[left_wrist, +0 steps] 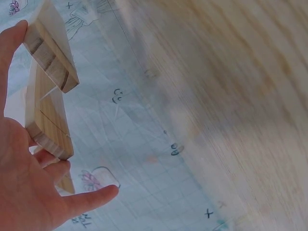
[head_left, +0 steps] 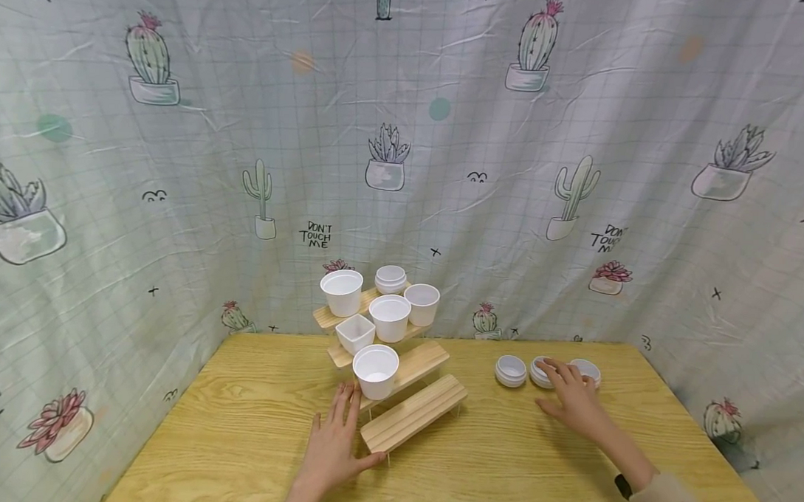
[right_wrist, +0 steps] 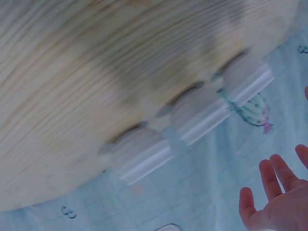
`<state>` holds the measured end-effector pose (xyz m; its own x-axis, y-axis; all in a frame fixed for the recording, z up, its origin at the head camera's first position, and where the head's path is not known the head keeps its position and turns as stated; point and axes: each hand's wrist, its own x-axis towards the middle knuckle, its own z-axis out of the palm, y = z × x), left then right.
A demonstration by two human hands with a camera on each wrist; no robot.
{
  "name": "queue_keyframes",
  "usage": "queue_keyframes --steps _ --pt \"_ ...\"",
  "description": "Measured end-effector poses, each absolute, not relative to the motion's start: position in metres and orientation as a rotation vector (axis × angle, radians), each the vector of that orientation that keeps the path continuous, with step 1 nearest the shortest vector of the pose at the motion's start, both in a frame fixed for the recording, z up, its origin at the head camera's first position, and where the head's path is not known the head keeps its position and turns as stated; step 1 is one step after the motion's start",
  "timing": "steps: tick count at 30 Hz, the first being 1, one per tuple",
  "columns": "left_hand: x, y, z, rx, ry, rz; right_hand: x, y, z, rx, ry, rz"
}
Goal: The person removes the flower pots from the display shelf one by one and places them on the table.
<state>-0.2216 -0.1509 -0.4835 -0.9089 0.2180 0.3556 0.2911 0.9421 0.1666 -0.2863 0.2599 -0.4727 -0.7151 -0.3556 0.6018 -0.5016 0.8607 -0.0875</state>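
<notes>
Cactus-print curtain (head_left: 442,45) backs the surface (head_left: 236,422). Lower centre, the left hand (head_left: 334,442), fingers spread, touches the stand's (head_left: 415,414) near end; lower right, the right hand (head_left: 575,405), gripping nothing, hangs above three jars (head_left: 511,371). Six pots (head_left: 375,372) occupy the stand.

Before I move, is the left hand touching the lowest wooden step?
Touching. The left wrist view shows the left hand with its thumb against the edge of the lowest wooden step.

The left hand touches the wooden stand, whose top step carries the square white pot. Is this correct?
Not the top step: the head view shows the square white pot on the second-highest step. The left hand does touch the wooden stand.
</notes>
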Motion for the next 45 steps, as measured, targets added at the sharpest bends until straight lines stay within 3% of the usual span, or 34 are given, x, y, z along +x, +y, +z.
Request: queue_keyframes --steps 22,45 --pt "-0.220 -0.150 -0.479 -0.377 -2.769 -0.316 -0.266 0.206 -0.451 0.763 -2.397 0.383" --pt "-0.221 -0.150 -0.480 -0.368 -2.763 -0.314 -0.255 0.107 -0.434 0.867 -2.292 0.542"
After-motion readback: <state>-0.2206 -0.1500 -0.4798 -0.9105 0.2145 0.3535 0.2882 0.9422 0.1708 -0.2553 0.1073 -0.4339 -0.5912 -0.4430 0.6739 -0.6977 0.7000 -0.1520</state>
